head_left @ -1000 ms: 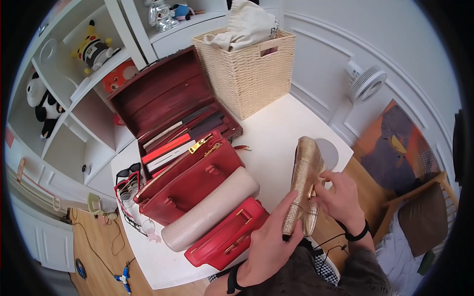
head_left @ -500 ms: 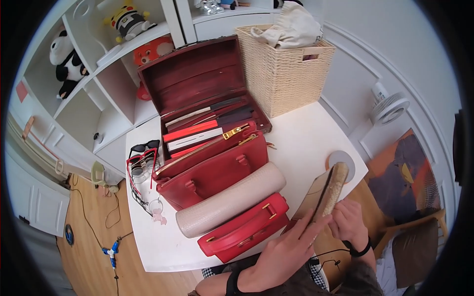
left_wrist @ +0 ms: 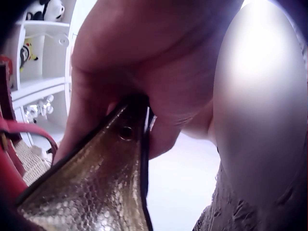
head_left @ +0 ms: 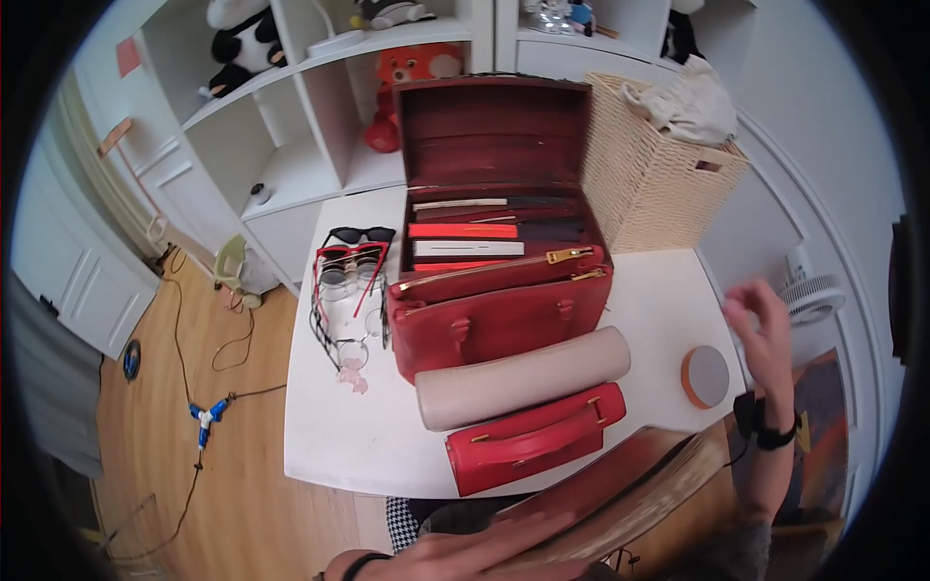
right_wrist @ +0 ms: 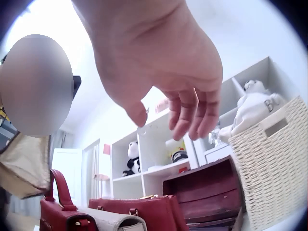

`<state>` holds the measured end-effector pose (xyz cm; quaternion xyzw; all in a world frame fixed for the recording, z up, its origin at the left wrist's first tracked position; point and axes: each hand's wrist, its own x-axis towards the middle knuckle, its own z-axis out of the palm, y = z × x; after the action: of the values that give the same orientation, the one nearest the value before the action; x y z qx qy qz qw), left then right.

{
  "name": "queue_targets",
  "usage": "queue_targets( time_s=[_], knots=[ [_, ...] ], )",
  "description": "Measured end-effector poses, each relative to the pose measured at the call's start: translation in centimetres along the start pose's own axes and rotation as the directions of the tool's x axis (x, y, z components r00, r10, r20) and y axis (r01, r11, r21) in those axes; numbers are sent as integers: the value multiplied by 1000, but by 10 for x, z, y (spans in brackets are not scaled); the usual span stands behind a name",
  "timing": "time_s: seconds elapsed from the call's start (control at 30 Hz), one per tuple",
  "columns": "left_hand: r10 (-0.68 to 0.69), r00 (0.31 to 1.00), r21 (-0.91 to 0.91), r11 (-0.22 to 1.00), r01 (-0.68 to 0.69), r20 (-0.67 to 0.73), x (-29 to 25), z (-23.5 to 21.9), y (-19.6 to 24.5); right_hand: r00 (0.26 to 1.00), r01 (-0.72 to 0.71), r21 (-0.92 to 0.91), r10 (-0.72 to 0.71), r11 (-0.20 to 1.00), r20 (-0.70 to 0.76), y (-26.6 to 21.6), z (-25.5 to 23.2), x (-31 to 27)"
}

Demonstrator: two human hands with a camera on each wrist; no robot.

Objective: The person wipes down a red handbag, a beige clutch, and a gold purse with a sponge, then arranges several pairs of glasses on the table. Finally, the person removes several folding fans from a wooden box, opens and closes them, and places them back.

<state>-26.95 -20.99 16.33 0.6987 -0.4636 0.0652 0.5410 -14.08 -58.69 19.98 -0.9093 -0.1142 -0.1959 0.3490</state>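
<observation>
We see: left hand gripping slim, metallic-gold, scale-textured bag | right hand raised apart from it, fingers loosely bent.

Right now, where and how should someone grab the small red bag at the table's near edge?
Take the small red bag by the middle of its handle, probably from above, near side: it arches over the top, while the pale roll lies close behind.

Clutch: gold, scale-patterned, black-edged. Handbag: red. Roll: pale beige. Chest: dark red. Basket: cream. Table: white. Disc: grey, orange-rimmed.
</observation>
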Motion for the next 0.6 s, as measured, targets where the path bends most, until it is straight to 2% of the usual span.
queue_targets(
  time_s=[0.03, 0.1, 0.13, 0.17, 0.2, 0.23, 0.27, 0.3, 0.37, 0.4, 0.47, 0.5, 0.53, 0.6],
  knots=[
    [-6, 1000, 12, 1000, 7, -15, -7, -13, 8, 989, 39, -69, -29, 997, 146, -12, 8, 20],
    [-106, 992, 58, 993, 102, 67, -19, -41, 30, 943, 250, -97, -219, 963, 252, -27, 37, 53],
    [-116, 992, 67, 991, 113, 55, -29, -44, 30, 894, 369, -114, -318, 923, 316, -28, 51, 68],
    [-53, 999, 66, 996, 53, 0, -40, -46, 25, 831, 483, -124, -409, 867, 376, -29, 66, 83],
    [13, 999, 69, 998, -9, -51, -51, -47, 23, 825, 492, -113, -421, 863, 377, -31, 81, 97],
    [-64, 996, 51, 996, 67, -55, -62, -48, 25, 747, 579, -113, -470, 808, 471, -34, 96, 109],
    [-71, 996, 59, 995, 75, -63, -69, -46, 22, 657, 660, -103, -505, 744, 559, -39, 109, 117],
    [-140, 990, 74, 987, 141, -17, -75, -44, 16, 651, 665, -94, -513, 741, 559, -47, 122, 123],
    [-233, 966, 111, 969, 220, 110, -88, -38, 0, 564, 538, -145, -226, 830, 794, -63, 143, 131],
    [-300, 943, 123, 951, 284, 142, -85, -35, -3, 559, 544, -141, -231, 827, 797, -64, 154, 131],
    [-306, 944, 189, 941, 280, 125, -89, -20, -19, 541, 588, -225, -171, 777, 823, -61, 173, 128],
    [-295, 950, 210, 940, 270, 100, -83, -16, -22, 568, 597, -214, -219, 773, 793, -61, 175, 126],
    [-291, 952, 209, 941, 266, 98, -81, -13, -25, 568, 599, -218, -217, 771, 794, -64, 173, 124],
    [-286, 952, 167, 950, 266, 110, -80, -9, -32, 619, 559, -278, -169, 781, 767, -72, 170, 118]
  ],
)
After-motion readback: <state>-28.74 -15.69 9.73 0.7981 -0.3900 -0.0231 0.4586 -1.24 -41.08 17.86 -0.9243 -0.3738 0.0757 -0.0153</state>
